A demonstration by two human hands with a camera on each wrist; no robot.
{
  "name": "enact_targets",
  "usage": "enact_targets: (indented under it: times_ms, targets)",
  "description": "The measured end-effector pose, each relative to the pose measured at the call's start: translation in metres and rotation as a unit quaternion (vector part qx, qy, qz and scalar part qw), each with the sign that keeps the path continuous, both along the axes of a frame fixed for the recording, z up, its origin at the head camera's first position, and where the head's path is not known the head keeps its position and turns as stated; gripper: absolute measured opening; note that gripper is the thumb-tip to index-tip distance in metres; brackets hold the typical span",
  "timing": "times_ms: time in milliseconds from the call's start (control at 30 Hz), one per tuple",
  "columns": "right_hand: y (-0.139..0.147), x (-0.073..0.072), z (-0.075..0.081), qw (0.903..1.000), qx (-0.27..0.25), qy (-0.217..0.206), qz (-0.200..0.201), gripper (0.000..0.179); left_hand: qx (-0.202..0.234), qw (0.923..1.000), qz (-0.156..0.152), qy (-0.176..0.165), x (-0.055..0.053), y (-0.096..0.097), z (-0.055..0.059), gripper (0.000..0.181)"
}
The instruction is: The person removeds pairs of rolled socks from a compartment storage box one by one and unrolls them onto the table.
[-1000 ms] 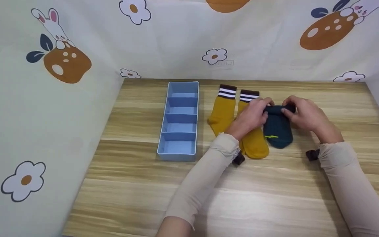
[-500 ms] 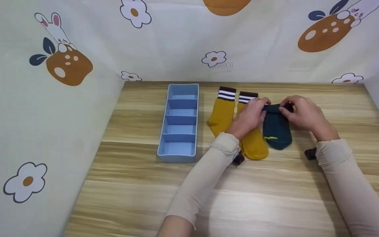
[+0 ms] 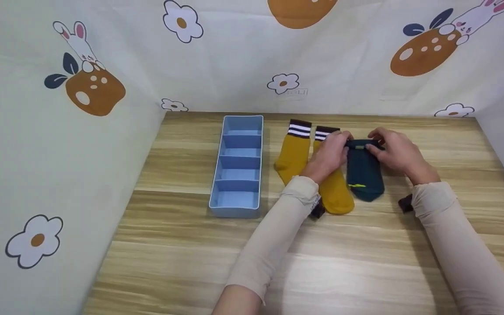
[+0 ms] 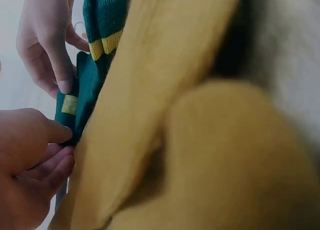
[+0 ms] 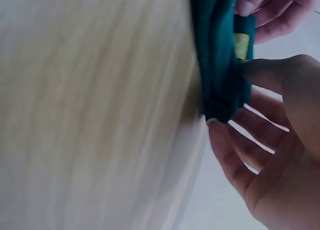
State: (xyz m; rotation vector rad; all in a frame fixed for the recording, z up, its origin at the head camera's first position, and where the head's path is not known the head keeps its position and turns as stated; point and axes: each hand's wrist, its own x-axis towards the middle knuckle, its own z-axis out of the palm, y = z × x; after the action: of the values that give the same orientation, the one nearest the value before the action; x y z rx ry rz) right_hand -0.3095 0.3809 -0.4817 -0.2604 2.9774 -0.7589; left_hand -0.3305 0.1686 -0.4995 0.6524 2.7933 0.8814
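A dark green sock (image 3: pixel 365 173) lies with its toe toward me, a yellow mark near the toe and its far end folded over. My left hand (image 3: pixel 328 154) pinches the left end of that fold, while my right hand (image 3: pixel 400 153) grips the right end between thumb and fingers. Between the two thumbs a small yellow patch (image 4: pixel 70 104) shows on the fold in the left wrist view. In the right wrist view, fingers of the right hand (image 5: pixel 280 125) reach under the green fabric (image 5: pixel 220 55). Two mustard socks with striped cuffs lie alongside; my left forearm and hand partly cover the nearer mustard sock (image 3: pixel 338 194).
Left of the socks stands a blue divided box (image 3: pixel 234 211) with several compartments in a row. The farther mustard sock (image 3: pixel 295 151) lies between it and my left hand. A printed cloth wall (image 3: pixel 234 65) borders the wooden table (image 3: pixel 169 262) at the back and sides.
The fold at the green sock's far end has turned over further, and its small patch now shows in the head view. Both hands stay at its ends, shifting only slightly.
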Motion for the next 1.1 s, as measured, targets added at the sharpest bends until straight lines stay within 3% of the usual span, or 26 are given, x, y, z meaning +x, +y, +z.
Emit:
enact_targets:
  times_ms: [133,333,567,700,833,967,1100]
  targets:
    - [0.000,-0.003,-0.005,0.9997,-0.010,0.013,-0.016,0.030,0.001,0.9999,0.009,0.006,-0.001,0.000,-0.004,0.030]
    - [-0.002,-0.008,-0.009,0.9996,-0.015,0.021,-0.009,0.031,-0.018,0.9995,0.022,0.015,-0.002,0.001,-0.008,0.027]
    - [-0.005,-0.012,-0.011,0.9996,0.005,0.006,0.025,0.041,-0.052,0.9956,0.016,0.076,-0.003,-0.001,-0.011,0.025]
    - [-0.004,-0.013,-0.010,0.9997,-0.001,-0.003,0.023,0.049,-0.044,0.9972,0.017,0.059,-0.005,0.000,-0.009,0.025]
    - [-0.001,-0.012,-0.008,0.9997,-0.007,0.011,0.019,0.042,-0.040,0.9981,0.015,0.044,-0.005,0.002,-0.006,0.026]
    - [0.003,-0.012,-0.007,0.9992,-0.008,0.028,0.028,0.035,-0.062,0.9965,0.008,0.056,-0.004,0.002,-0.002,0.031]
    - [0.005,-0.014,-0.006,0.9983,0.004,0.040,0.043,0.041,-0.098,0.9923,0.004,0.075,-0.002,0.001,0.004,0.044]
